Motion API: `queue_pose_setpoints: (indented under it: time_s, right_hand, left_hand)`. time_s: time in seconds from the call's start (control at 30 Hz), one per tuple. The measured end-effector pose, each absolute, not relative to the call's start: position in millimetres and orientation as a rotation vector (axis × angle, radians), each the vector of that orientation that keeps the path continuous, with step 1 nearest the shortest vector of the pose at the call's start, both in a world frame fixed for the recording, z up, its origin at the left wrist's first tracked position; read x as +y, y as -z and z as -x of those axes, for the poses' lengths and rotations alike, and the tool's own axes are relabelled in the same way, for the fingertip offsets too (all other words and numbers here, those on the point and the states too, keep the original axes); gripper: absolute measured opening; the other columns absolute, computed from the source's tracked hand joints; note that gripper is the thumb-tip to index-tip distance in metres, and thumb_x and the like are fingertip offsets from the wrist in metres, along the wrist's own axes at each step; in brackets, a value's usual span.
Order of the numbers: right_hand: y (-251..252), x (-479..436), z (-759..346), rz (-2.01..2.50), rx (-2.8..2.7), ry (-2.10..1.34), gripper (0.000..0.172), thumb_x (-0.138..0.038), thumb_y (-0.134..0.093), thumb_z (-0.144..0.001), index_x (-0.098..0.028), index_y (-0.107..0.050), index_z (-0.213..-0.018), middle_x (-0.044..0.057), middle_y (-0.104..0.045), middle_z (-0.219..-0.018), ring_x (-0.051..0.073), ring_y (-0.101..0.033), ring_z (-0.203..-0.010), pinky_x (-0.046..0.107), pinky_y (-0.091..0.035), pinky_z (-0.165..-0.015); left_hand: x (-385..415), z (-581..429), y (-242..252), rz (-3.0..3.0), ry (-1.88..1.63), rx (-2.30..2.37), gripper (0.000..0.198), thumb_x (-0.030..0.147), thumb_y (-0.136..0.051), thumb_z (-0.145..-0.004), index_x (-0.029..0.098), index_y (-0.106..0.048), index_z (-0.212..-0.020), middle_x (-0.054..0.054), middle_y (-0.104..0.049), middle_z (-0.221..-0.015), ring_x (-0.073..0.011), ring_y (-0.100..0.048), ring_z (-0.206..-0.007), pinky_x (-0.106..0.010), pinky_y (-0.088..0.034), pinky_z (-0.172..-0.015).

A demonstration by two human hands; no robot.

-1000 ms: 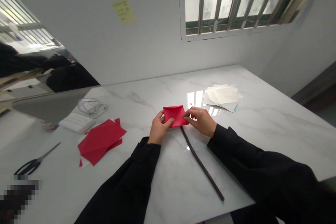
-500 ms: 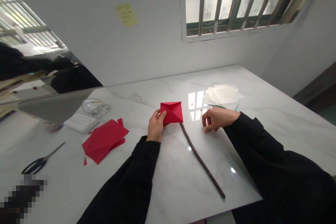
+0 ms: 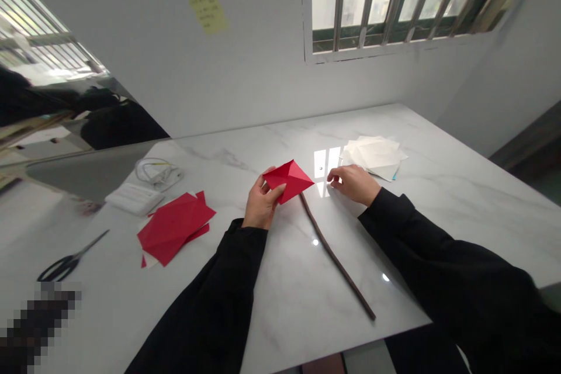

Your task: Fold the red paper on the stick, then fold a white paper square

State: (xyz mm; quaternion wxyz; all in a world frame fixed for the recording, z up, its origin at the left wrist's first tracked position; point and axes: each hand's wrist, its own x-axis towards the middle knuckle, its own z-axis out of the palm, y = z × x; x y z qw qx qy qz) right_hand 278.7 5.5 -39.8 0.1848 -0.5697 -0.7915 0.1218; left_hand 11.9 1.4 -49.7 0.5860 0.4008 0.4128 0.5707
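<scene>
My left hand point(image 3: 260, 200) grips a folded red paper point(image 3: 289, 180) by its near left edge, thumb on top and fingers behind. The paper is tilted, with one corner pointing right and folded triangular flaps facing me. To its right, my right hand point(image 3: 353, 182) hovers with loosely bent fingers, thumb and forefinger slightly apart, and nothing visible in it. A thin brown stick point(image 3: 333, 254) lies on the table, its far end just below the paper.
Red paper sheets point(image 3: 175, 225) lie in a stack at left, near a white box point(image 3: 134, 197) and a coiled white cable point(image 3: 160, 175). Black-handled scissors point(image 3: 65, 264) are farther left. White paper sheets point(image 3: 372, 152) sit behind my right hand on the marble-patterned table point(image 3: 280, 304).
The red paper has turned in my left hand, from edge-on square to a corner pointing right. My right hand has moved left and slightly away, closer to the paper.
</scene>
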Motion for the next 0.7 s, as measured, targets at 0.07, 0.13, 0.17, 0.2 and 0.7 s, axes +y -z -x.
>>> queue_pose_setpoints:
  time_s: [0.07,0.13,0.17,0.2,0.7]
  right_hand:
    - [44,3,-267,1.491,-2.051,-0.367,0.014,-0.025,-0.066,-0.095,-0.020,-0.074,-0.105,0.006,-0.076,-0.095,0.020,-0.067,-0.079,0.033,-0.050,-0.076]
    - [49,-1,-255,1.325,-1.851,-0.547,0.029,-0.039,-0.065,-0.097,-0.021,-0.068,-0.119,0.007,-0.074,-0.101,0.018,-0.068,-0.077,0.033,-0.053,-0.075]
    - [51,-4,-249,1.245,-1.766,-0.677,0.038,-0.044,-0.065,-0.097,-0.021,-0.064,-0.127,0.008,-0.073,-0.106,0.018,-0.069,-0.079,0.033,-0.055,-0.073]
    - [53,-6,-243,1.175,-1.694,-0.817,0.047,-0.048,-0.066,-0.095,-0.022,-0.059,-0.134,0.009,-0.072,-0.112,0.018,-0.070,-0.080,0.033,-0.057,-0.070]
    - [83,8,-223,0.988,-1.235,-1.221,0.037,-0.051,-0.076,-0.081,-0.018,-0.066,-0.094,0.003,-0.070,-0.081,0.015,-0.063,-0.067,0.027,-0.052,-0.059]
  left_hand:
    - [3,-11,50,-0.950,-1.339,0.959,0.085,0.024,-0.092,-0.061,0.018,-0.055,-0.137,-0.010,-0.076,-0.112,-0.0220,-0.073,-0.098,-0.032,-0.059,-0.087]
    - [3,-11,51,-0.981,-1.319,0.957,0.092,0.028,-0.093,-0.061,0.018,-0.051,-0.143,-0.011,-0.077,-0.109,-0.0235,-0.074,-0.096,-0.034,-0.060,-0.087]
    - [4,-11,51,-1.009,-1.305,0.958,0.095,0.030,-0.094,-0.062,0.018,-0.049,-0.145,-0.011,-0.077,-0.108,-0.0246,-0.074,-0.096,-0.036,-0.060,-0.087]
    - [4,-12,51,-1.046,-1.289,0.961,0.097,0.033,-0.094,-0.063,0.018,-0.048,-0.146,-0.012,-0.078,-0.107,-0.0255,-0.075,-0.095,-0.038,-0.060,-0.088]
    - [-8,-18,56,-1.649,-1.174,1.189,0.107,0.020,-0.087,-0.070,0.033,-0.033,-0.161,-0.007,-0.073,-0.106,-0.0190,-0.071,-0.077,-0.034,-0.061,-0.072]
